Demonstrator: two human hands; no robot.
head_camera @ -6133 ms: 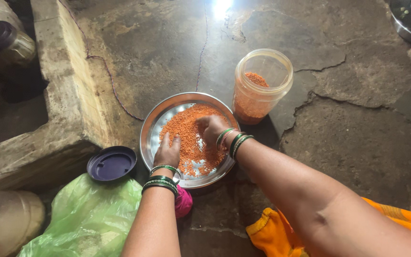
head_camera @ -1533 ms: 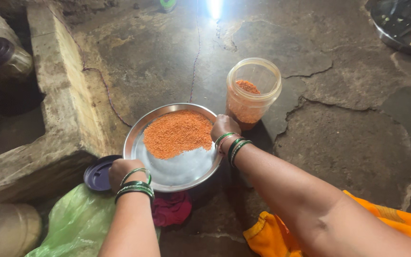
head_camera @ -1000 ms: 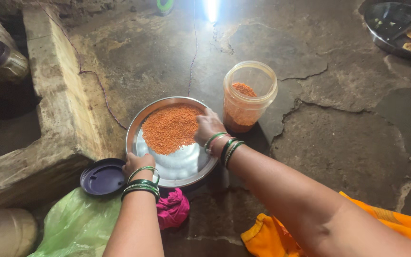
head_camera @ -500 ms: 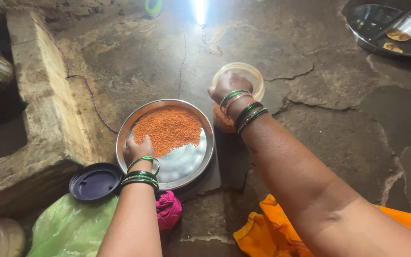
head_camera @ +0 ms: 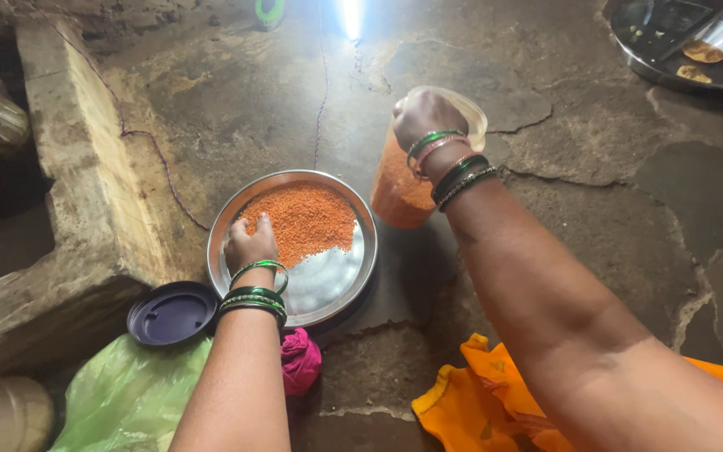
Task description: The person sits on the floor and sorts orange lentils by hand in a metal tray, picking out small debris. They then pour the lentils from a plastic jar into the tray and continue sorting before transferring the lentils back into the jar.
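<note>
Two hands are at work over a cracked stone floor (head_camera: 612,218). Right hand (head_camera: 424,117) is closed around the rim and upper wall of a clear plastic jar (head_camera: 403,188), fingers clamped on it; the jar is part-filled with orange-red lentils and appears lifted and tilted, its base toward the steel plate (head_camera: 332,289). Left hand (head_camera: 250,243) rests inside the plate at its near-left side, fingers together and curled into the edge of the lentil heap (head_camera: 303,219); whether it pinches any grains cannot be told. The heap covers the far half of the plate, the near half showing bare metal. A dark purple lid (head_camera: 171,312) lies on the floor just beside the plate, the jar therefore open. A green plastic bag (head_camera: 127,398) and a pink cloth (head_camera: 299,362) lie near the left forearm; a raised stone ledge (head_camera: 69,167) runs along the left; a second steel plate (head_camera: 688,50) with food scraps sits well apart at upper right. Risk noted: the jar is open, held one-handed from the top and tilted, so a slip of grip or further tilt would likely spill lentils onto the floor. The plate rim is shallow; a push from the left hand could scatter grains over the edge.
</note>
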